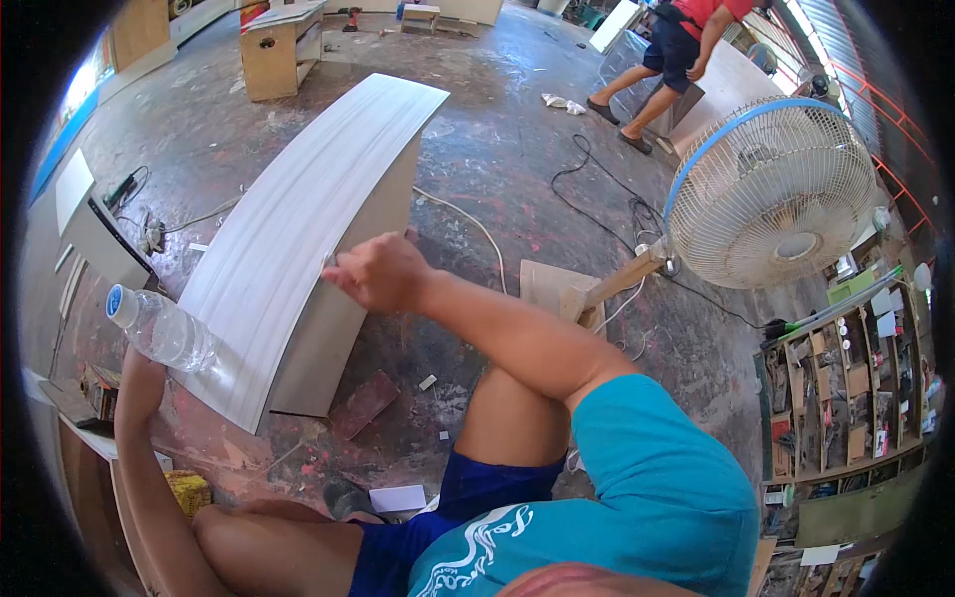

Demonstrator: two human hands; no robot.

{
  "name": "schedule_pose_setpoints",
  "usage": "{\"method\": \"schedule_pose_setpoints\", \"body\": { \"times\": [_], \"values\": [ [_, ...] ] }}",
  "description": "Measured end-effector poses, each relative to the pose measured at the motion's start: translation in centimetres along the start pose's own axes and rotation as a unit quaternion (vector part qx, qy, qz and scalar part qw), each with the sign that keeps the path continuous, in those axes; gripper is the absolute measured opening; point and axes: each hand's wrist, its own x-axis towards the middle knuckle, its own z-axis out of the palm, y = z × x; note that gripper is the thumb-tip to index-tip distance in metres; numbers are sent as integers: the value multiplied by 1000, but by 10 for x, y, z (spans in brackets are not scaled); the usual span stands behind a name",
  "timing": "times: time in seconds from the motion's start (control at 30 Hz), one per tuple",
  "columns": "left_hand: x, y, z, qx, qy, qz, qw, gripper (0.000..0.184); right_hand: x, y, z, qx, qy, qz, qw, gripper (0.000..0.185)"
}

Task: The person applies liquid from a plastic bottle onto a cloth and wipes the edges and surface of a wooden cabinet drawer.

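A long white wood-grain panel (288,209) forms the top of a box-like piece standing on the floor before me. My right hand (380,273) is closed in a pinch at the panel's right edge; something small and pale may be at its fingertips, too small to name. On the near left end of the panel a clear plastic bottle (171,333) with a blue cap appears to stand. My left hand (144,370) is beside the panel's left edge, close to the bottle, with its fingers hidden behind the bottle and the edge.
A pedestal fan (771,194) stands at the right, with cables (607,189) on the floor. Shelves of parts (846,388) line the right side. A person in a red shirt (686,45) bends by a board at the back. A wooden stand (274,60) is far left.
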Motion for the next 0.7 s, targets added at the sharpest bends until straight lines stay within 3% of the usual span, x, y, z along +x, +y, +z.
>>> {"method": "schedule_pose_setpoints", "body": {
  "times": [0.1, 0.2, 0.3, 0.4, 0.6, 0.7],
  "values": [
    [-4, 16, 1, -9, -9, -6, 1000, 38, 1, 7, -6, -13, 13, 32, 999, 48],
    [-5, 19, 2, 8, 0, 13, 1000, 38, -2, -6, 4, 4, -31, -2, 1000, 47],
    [-7, 34, 8, -22, 6, 29, 999, 37, 2, -8, -2, 2, -17, -19, 1000, 48],
    [-8, 39, 8, -24, 11, 31, 999, 35, 4, 11, -4, 3, 30, 30, 999, 48],
    [-4, 35, 11, -38, 6, 74, 997, 31, -4, -14, 7, 8, -59, -13, 998, 48],
    [-6, 51, 9, -33, -15, 59, 998, 30, 1, 6, 3, 14, -2, -10, 1000, 48]
  ]
}}
